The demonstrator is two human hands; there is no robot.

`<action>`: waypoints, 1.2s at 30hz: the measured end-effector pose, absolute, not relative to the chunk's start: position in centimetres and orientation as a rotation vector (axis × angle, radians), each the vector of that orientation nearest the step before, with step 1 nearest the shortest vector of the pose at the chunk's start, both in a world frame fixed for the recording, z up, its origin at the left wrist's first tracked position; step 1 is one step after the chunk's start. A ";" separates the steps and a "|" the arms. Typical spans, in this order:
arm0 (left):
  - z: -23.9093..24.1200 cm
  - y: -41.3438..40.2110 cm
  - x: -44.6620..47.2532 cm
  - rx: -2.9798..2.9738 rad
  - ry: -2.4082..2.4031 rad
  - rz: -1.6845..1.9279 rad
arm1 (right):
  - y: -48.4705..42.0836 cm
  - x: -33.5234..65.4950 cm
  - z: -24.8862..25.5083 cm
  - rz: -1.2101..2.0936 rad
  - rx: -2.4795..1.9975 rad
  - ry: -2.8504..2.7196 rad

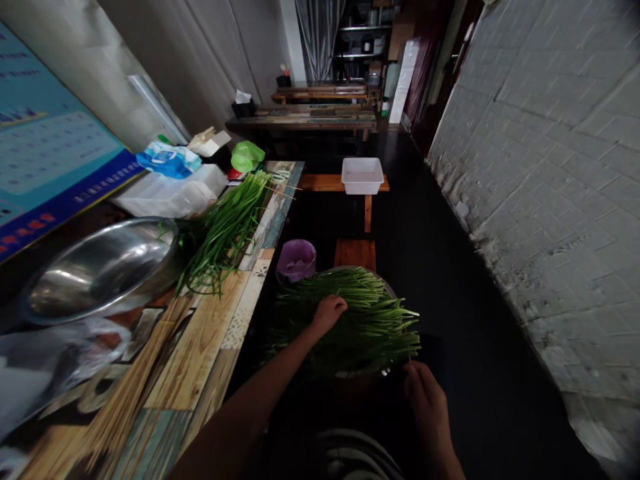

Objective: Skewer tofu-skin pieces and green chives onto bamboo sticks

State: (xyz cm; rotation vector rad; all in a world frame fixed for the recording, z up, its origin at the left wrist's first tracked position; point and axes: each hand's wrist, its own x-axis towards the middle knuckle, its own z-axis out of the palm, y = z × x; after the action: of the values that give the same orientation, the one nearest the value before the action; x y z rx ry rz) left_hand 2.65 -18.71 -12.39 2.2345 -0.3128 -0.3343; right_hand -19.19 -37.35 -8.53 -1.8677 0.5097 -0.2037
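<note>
A broad heap of garlic chives (370, 333) lies before me, cut ends toward the right, on a round tray whose rim (387, 287) barely shows. My left hand (330, 313) is over the heap with its fingers closed in a pinch; a small bit of green stalk shows at the fingertips. At the heap's lower right corner, my right hand (427, 400) is closed, thumb against forefinger, with a thin pale stick just visible above the fingertips. Loose bamboo skewers (145, 380) lie on the wooden table at left. Another bundle of chives (227, 230), with skewers poking out, rests farther along it.
On the patchwork table (200, 353) stand a large steel basin (110, 267), a plastic bag (60, 353) and a clear box (175, 190). A purple-lined bin (297, 260) sits beyond the heap. A white tub (363, 175) rests on a bench. A grey wall (550, 167) bounds the right.
</note>
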 end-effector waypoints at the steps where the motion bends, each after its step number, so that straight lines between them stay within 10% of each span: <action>1: -13.1 -19.0 2.7 2.240 -0.298 -0.341 | -37.5 -19.7 -8.6 -0.201 -1.871 0.520; 15: -15.1 -19.7 5.3 2.141 0.088 -0.195 | -36.7 -21.1 -6.6 -0.131 -1.842 0.431; 36: -1.0 -24.7 -1.6 0.999 0.006 -0.807 | -37.0 -15.3 -2.1 -0.112 -1.966 0.264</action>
State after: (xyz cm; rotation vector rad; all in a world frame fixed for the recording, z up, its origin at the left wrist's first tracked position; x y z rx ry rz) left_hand -1.58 -24.71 -0.98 0.9992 0.0057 -0.8067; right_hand -15.29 -36.96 -2.13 -1.9656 0.2636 -0.1122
